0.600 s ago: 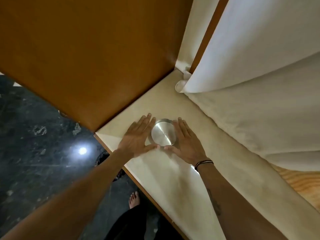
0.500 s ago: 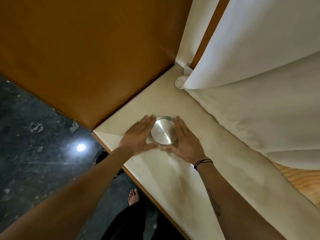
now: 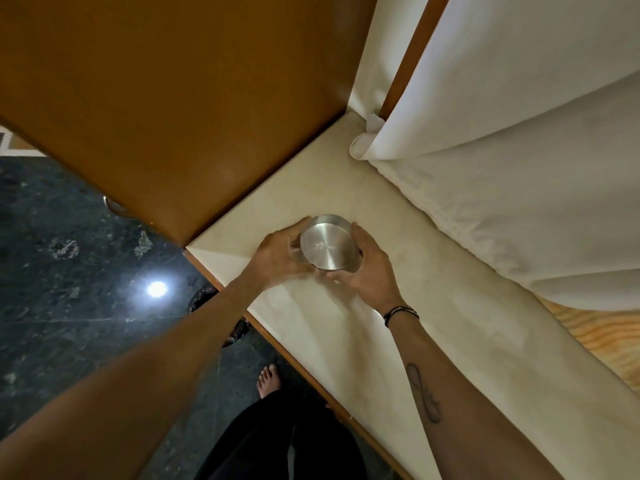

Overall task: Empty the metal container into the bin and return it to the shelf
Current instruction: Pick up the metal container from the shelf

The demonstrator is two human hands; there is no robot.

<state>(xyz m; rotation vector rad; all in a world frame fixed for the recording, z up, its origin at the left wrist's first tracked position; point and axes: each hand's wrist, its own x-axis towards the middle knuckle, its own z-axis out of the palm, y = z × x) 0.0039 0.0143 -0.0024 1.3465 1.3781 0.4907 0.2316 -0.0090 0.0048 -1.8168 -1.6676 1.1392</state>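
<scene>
A round metal container (image 3: 328, 244) with a flat shiny lid sits near the left front corner of a cream shelf (image 3: 408, 327). My left hand (image 3: 277, 252) curls around its left side and my right hand (image 3: 370, 268) wraps its right side, so both hands grip it between them. Whether its base touches the shelf is hidden by my fingers. No bin is in view.
A brown wooden panel (image 3: 166, 98) stands upright along the shelf's left side. White folded cloth (image 3: 519, 168) fills the shelf's back and right. Below the shelf's front edge lie the dark stone floor (image 3: 69, 306) and my bare foot (image 3: 268, 379).
My hands lay flat beside the container; now the fingers have curled around its sides and grip it.
</scene>
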